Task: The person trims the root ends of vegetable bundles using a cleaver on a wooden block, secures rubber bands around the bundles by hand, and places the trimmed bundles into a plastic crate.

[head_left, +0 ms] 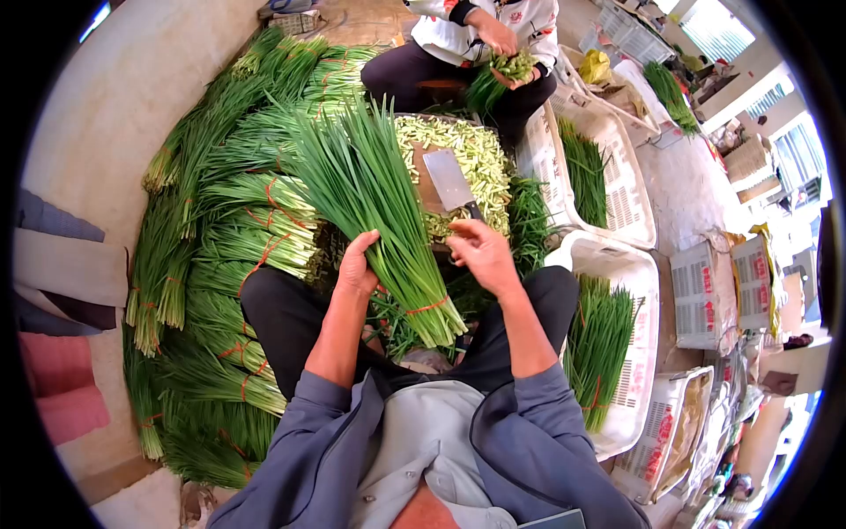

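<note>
A large bundle of garlic chives (pixel 366 189) lies slantwise in front of me, its leaves pointing up and left. A red band (pixel 427 306) circles it near the pale stem ends. My left hand (pixel 357 267) is closed round its left side. To the right of the bundle, my right hand (pixel 485 257) has loosely curled fingers, partly apart, with nothing visible in them. Just above that hand is the dark handle of a cleaver (pixel 450 180), whose blade rests on a wooden board (pixel 426 187). Short pale cut stem ends (pixel 483 154) are heaped around the board.
Banded chive bundles (pixel 256 212) are piled along the left. White plastic crates (pixel 646 353) holding chives stand on the right. Opposite me, a seated person (pixel 483 44) holds a small bunch of chives (pixel 504 79). More crates (pixel 696 295) stand farther right.
</note>
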`<action>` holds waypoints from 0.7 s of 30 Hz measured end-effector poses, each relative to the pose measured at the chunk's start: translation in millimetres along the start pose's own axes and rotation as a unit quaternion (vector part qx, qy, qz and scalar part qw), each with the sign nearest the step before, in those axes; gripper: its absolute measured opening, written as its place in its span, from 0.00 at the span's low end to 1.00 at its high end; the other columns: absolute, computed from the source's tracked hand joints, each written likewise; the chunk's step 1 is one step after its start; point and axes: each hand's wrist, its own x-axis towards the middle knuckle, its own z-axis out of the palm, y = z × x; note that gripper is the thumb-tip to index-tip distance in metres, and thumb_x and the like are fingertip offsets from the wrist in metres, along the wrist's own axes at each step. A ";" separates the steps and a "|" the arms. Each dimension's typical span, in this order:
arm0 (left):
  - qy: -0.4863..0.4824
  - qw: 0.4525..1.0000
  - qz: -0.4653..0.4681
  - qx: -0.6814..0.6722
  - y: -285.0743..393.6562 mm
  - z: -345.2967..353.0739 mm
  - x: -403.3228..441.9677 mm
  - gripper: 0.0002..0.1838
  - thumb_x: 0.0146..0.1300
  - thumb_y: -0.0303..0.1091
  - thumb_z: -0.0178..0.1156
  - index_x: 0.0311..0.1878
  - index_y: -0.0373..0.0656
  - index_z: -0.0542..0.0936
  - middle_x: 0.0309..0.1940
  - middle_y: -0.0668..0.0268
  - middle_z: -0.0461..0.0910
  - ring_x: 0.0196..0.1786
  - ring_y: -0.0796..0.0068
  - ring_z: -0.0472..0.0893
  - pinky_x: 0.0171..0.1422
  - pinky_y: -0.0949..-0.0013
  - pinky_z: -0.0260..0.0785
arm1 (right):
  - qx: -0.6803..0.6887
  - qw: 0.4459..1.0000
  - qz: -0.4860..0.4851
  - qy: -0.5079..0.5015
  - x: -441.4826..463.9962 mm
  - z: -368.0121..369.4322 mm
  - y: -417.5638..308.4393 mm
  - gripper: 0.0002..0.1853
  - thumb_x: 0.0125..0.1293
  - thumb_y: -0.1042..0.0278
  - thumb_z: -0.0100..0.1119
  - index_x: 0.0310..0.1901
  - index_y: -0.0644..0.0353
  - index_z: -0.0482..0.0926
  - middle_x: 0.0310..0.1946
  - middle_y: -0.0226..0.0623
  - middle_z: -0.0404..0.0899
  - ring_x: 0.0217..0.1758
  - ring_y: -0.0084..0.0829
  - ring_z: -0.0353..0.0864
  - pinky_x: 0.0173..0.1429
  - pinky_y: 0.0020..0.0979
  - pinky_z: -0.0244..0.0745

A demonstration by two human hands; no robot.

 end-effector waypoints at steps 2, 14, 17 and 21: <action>-0.009 1.000 0.004 -0.011 -2.5 -2.2 0.2 0.21 0.66 0.32 0.59 0.60 0.31 0.77 0.53 0.53 0.85 0.53 0.55 0.86 0.63 0.52 0.81 | -0.105 0.989 -0.102 -0.015 -4.8 18.5 -2.8 0.15 0.64 0.70 0.70 0.51 0.64 0.84 0.37 0.37 0.86 0.38 0.29 0.86 0.45 0.29 0.81; 0.021 0.999 0.036 0.006 -3.3 -19.5 10.0 0.23 0.62 0.34 0.62 0.59 0.33 0.79 0.52 0.54 0.85 0.52 0.55 0.85 0.64 0.50 0.78 | -0.196 0.980 -0.006 0.033 7.6 -30.9 9.3 0.27 0.66 0.58 0.71 0.60 0.70 0.81 0.44 0.44 0.87 0.44 0.37 0.87 0.54 0.34 0.84; -0.031 0.999 0.039 0.013 2.7 -2.7 3.5 0.31 0.63 0.38 0.61 0.68 0.34 0.74 0.62 0.52 0.80 0.62 0.52 0.81 0.72 0.48 0.72 | -0.048 0.995 0.039 -0.079 -14.4 -19.4 -1.7 0.52 0.60 0.56 0.78 0.77 0.71 0.56 0.64 0.58 0.76 0.64 0.41 0.80 0.64 0.37 0.77; -0.126 0.991 0.036 0.014 9.9 7.8 2.9 0.32 0.67 0.42 0.60 0.72 0.37 0.72 0.67 0.52 0.77 0.67 0.50 0.78 0.76 0.43 0.68 | -0.004 0.986 -0.074 -0.147 -43.5 10.5 -20.7 0.57 0.54 0.47 0.79 0.75 0.74 0.56 0.66 0.56 0.74 0.69 0.40 0.76 0.72 0.38 0.70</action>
